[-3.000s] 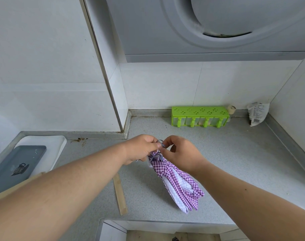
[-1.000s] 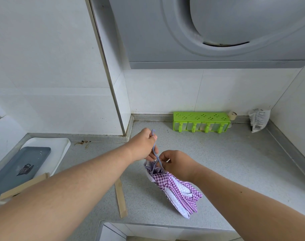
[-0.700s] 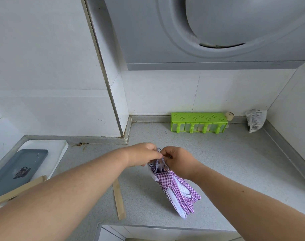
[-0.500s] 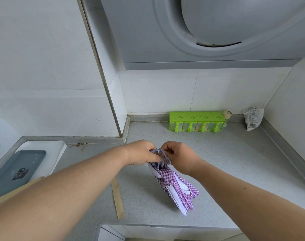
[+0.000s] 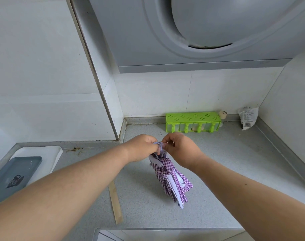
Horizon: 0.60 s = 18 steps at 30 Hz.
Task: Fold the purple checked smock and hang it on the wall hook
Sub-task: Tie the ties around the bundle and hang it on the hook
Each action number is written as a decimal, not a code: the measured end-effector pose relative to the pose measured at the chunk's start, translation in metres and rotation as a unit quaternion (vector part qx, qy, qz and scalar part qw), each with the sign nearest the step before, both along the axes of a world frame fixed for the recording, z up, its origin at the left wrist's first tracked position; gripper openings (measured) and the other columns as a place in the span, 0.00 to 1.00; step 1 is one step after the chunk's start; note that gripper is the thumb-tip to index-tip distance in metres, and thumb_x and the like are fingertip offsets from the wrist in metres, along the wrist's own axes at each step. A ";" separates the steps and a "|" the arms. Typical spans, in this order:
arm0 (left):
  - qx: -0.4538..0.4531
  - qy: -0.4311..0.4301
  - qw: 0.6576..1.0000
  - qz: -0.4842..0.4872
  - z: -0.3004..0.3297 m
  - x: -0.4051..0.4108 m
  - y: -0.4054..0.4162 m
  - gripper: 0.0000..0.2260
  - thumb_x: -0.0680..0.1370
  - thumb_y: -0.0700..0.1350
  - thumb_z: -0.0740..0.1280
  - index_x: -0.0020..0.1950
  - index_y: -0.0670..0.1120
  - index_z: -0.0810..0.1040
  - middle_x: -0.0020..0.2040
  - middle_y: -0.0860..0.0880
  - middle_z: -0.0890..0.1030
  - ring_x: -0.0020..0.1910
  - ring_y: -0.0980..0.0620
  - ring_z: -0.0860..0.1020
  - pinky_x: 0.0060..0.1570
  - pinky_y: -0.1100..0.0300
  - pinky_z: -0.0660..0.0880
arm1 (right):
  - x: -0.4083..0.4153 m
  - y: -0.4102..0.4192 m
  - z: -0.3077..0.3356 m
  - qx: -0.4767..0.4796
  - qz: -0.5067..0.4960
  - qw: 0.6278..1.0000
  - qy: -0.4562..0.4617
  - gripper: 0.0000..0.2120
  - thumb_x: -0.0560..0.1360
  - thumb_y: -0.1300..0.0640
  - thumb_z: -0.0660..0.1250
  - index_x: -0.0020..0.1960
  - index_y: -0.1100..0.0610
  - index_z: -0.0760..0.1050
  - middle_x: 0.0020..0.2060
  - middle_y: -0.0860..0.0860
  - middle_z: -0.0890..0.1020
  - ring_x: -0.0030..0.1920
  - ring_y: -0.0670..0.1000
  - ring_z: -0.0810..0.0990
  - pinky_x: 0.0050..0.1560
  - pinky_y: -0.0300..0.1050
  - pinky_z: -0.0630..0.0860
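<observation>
The purple checked smock [image 5: 169,180] hangs as a narrow folded bundle with white lining showing, just above the grey countertop [image 5: 226,162]. My left hand [image 5: 141,147] and my right hand [image 5: 181,148] meet at its top end. Both pinch the thin lilac strap there, fingertips almost touching. The lower end of the bundle dangles toward me. No wall hook is in view.
A green spice rack [image 5: 192,121] stands against the back wall, with a small jar [image 5: 222,115] and a crumpled packet [image 5: 248,117] to its right. A grey range hood [image 5: 200,32] hangs overhead. At left lie a white tray [image 5: 49,153] with a grey board [image 5: 12,176], and a wooden strip [image 5: 116,204].
A second ago my left hand held the strap raised above the bundle. It has come down, and both hands now work close together at the bundle's top.
</observation>
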State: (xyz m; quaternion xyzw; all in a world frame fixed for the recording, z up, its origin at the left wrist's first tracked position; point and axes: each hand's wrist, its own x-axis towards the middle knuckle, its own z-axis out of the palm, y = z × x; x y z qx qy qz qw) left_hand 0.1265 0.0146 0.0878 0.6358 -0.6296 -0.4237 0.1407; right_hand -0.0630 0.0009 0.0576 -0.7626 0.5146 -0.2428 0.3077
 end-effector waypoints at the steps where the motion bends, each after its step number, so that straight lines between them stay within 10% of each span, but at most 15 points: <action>1: 0.000 0.000 1.000 -0.001 0.000 -0.001 0.000 0.13 0.80 0.50 0.70 0.36 0.53 0.85 0.40 0.44 0.81 0.41 0.52 0.75 0.45 0.55 0.68 | 0.000 0.000 0.001 0.007 -0.001 1.000 0.004 0.04 0.81 0.54 0.69 0.47 0.48 0.80 0.41 0.45 0.81 0.38 0.43 0.76 0.38 0.40 0.72; 9: -0.030 0.150 0.983 0.098 0.020 -0.001 -0.001 0.09 0.81 0.40 0.69 0.53 0.36 0.87 0.37 0.48 0.84 0.32 0.60 0.79 0.33 0.70 0.73 | 0.011 0.000 0.008 0.125 -0.015 0.982 -0.140 0.04 0.80 0.57 0.68 0.49 0.57 0.75 0.39 0.54 0.81 0.38 0.50 0.75 0.42 0.50 0.72; 14: -0.047 0.207 0.968 0.131 0.048 0.014 -0.001 0.09 0.83 0.41 0.68 0.57 0.41 0.88 0.35 0.53 0.83 0.28 0.61 0.76 0.31 0.71 0.71 | 0.035 0.010 0.033 0.150 0.044 0.964 -0.214 0.11 0.82 0.54 0.63 0.52 0.59 0.83 0.48 0.53 0.88 0.52 0.51 0.85 0.57 0.51 0.80; 18: -0.094 0.202 0.968 0.114 0.087 0.029 0.000 0.10 0.84 0.42 0.66 0.55 0.49 0.88 0.43 0.58 0.85 0.33 0.68 0.78 0.34 0.71 0.71 | 0.052 0.003 0.071 0.093 0.011 0.965 -0.246 0.17 0.86 0.53 0.60 0.41 0.54 0.78 0.36 0.43 0.80 0.38 0.44 0.76 0.44 0.43 0.70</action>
